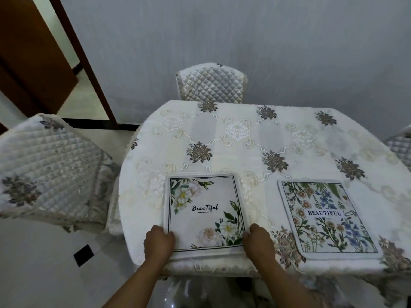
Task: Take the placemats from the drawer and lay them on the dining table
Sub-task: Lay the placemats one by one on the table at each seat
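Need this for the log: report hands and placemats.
Left hand, right hand grip white-flower placemat. Wildflower placemat flat beside it, apart. Nothing in the way.

A single wide-angle camera on the person's head looks forward and steeply down from the near edge of the desk, which is draped in a cream embroidered cloth. Both forearms enter from the bottom edge. The left hand and right hand, gripping a white flower-printed square placemat, sit low and central, close to the lens. Beyond the hands, a pale quilted chair back and a grey wall fill the top, and straight lines bow towards the frame's sides.
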The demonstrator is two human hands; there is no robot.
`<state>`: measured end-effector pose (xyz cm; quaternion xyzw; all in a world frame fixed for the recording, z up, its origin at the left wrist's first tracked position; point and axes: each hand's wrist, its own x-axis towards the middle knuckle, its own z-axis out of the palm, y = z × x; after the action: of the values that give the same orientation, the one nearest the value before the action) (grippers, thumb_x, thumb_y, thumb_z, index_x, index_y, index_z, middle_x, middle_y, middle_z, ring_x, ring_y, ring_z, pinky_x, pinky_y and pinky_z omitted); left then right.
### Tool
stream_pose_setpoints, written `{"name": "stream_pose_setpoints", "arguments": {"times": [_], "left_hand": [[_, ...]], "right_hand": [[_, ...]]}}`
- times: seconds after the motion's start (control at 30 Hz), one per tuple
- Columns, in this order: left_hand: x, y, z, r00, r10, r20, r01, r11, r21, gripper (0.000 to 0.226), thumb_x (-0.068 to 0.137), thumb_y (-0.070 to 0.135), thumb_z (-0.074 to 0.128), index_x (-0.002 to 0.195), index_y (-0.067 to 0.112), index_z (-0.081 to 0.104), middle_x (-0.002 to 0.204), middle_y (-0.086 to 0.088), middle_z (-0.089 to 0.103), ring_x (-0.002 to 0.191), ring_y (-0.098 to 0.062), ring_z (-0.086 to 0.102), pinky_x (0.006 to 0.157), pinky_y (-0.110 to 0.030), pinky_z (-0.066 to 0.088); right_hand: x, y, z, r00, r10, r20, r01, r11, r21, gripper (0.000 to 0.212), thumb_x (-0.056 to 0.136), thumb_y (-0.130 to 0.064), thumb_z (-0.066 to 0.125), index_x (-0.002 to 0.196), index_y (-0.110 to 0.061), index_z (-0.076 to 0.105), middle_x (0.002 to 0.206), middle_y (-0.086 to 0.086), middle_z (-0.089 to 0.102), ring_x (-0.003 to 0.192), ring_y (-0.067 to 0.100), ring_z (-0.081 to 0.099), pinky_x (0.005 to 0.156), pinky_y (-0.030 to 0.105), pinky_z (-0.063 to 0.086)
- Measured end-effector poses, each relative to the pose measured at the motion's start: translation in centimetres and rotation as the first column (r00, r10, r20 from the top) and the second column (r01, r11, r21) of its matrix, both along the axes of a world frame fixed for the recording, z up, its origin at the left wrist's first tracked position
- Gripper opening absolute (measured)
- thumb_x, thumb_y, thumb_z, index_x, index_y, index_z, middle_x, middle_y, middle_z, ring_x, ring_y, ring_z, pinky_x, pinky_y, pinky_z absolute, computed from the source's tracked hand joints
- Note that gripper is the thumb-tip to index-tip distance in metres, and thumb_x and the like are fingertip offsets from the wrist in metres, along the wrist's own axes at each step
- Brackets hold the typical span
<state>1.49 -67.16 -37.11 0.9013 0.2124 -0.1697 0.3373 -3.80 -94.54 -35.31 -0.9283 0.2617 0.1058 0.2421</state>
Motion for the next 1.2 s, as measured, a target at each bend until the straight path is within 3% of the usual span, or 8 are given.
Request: {"name": "stream_pose_setpoints", "arguments": {"times": [0.13, 0.23, 0.33, 0.5, 0.67, 0.83, 1.07, 1.2], "left_hand": [[-0.4, -0.2, 1.0, 0.994, -0.1, -0.038, 0.098, 0.994, -0.048, 0.02, 0.092, 0.021, 0.051, 0.095, 0.002, 0.058, 0.101, -0.018, 0.063, 0.098, -0.036, 0.058, 0.073, -0.032, 0.038], [-0.9, -0.5, 2.5, 0.989, -0.137, 0.063, 0.14, 0.989, -0.042, 0.023, 0.093, 0.02, 0.053, 0.073, 0.009, 0.051, 0.075, -0.007, 0.058, 0.074, -0.026, 0.055, 0.061, -0.033, 0.035], [-1.6, -1.4, 4.8, 0.973, -0.136, 0.188, 0.145, 0.989, -0.031, 0.027, 0.093, 0.022, 0.056, 0.07, 0.009, 0.05, 0.066, -0.005, 0.055, 0.061, -0.017, 0.05, 0.052, -0.03, 0.033], [-3.0, -4.9, 8.8, 0.913, -0.202, 0.354, 0.239, 0.969, -0.065, 0.013, 0.093, 0.024, 0.057, 0.084, 0.015, 0.059, 0.078, -0.001, 0.063, 0.073, -0.022, 0.058, 0.062, -0.032, 0.042], [-7.3, -11.5, 12.2, 0.827, -0.282, 0.487, 0.329, 0.944, -0.013, 0.015, 0.093, 0.027, 0.058, 0.083, 0.015, 0.059, 0.074, -0.003, 0.062, 0.067, -0.02, 0.057, 0.055, -0.03, 0.039], [-14.7, -20.2, 15.2, 0.732, -0.41, 0.545, 0.449, 0.891, 0.067, 0.022, 0.093, 0.033, 0.058, 0.075, 0.021, 0.053, 0.066, 0.002, 0.058, 0.06, -0.014, 0.054, 0.051, -0.027, 0.036], [-24.5, -31.7, 17.2, 0.636, -0.524, 0.566, 0.577, 0.81, 0.101, 0.037, 0.093, 0.035, 0.058, 0.063, 0.018, 0.043, 0.053, -0.002, 0.048, 0.051, -0.017, 0.047, 0.049, -0.029, 0.034], [-27.4, -37.1, 18.6, 0.621, -0.541, 0.568, 0.623, 0.779, 0.061, 0.034, 0.093, 0.035, 0.058, 0.064, 0.021, 0.046, 0.057, 0.001, 0.052, 0.055, -0.015, 0.05, 0.049, -0.027, 0.033]], "right_hand": [[-0.5, 0.2, 0.9, 0.998, -0.053, 0.015, 0.052, 0.995, 0.084, 0.027, 0.094, -0.025, 0.048, 0.07, -0.015, 0.041, 0.066, -0.001, 0.046, 0.063, 0.019, 0.047, 0.056, 0.03, 0.033], [-1.5, -0.3, 2.0, 0.997, -0.018, 0.07, 0.012, 0.996, 0.089, 0.028, 0.096, -0.028, 0.045, 0.071, -0.017, 0.042, 0.066, -0.001, 0.047, 0.063, 0.018, 0.048, 0.053, 0.03, 0.032], [-2.8, -1.5, 3.5, 0.983, 0.035, 0.181, -0.038, 0.999, 0.014, 0.024, 0.098, -0.032, 0.043, 0.079, -0.017, 0.045, 0.071, -0.001, 0.05, 0.065, 0.018, 0.05, 0.055, 0.031, 0.035], [-6.1, -5.9, 6.4, 0.954, -0.007, 0.299, 0.015, 1.0, -0.024, 0.024, 0.097, -0.033, 0.045, 0.078, -0.019, 0.043, 0.069, -0.002, 0.049, 0.065, 0.02, 0.051, 0.055, 0.031, 0.034], [-12.0, -12.5, 9.7, 0.906, -0.067, 0.418, 0.074, 0.997, -0.002, 0.02, 0.096, -0.028, 0.048, 0.078, -0.022, 0.043, 0.067, -0.006, 0.043, 0.059, 0.014, 0.044, 0.049, 0.026, 0.026], [-21.3, -21.6, 12.2, 0.862, -0.136, 0.488, 0.168, 0.986, -0.022, 0.019, 0.096, -0.029, 0.048, 0.081, -0.018, 0.047, 0.074, 0.004, 0.05, 0.067, 0.026, 0.05, 0.057, 0.034, 0.035], [-34.3, -33.3, 15.3, 0.82, -0.187, 0.542, 0.247, 0.968, -0.041, 0.017, 0.095, -0.027, 0.051, 0.088, -0.012, 0.055, 0.082, 0.013, 0.064, 0.074, 0.033, 0.059, 0.058, 0.032, 0.035], [-38.5, -37.8, 16.5, 0.806, -0.24, 0.541, 0.329, 0.942, -0.072, 0.018, 0.094, -0.031, 0.05, 0.095, -0.015, 0.059, 0.089, 0.01, 0.066, 0.079, 0.032, 0.062, 0.062, 0.037, 0.05]]}}
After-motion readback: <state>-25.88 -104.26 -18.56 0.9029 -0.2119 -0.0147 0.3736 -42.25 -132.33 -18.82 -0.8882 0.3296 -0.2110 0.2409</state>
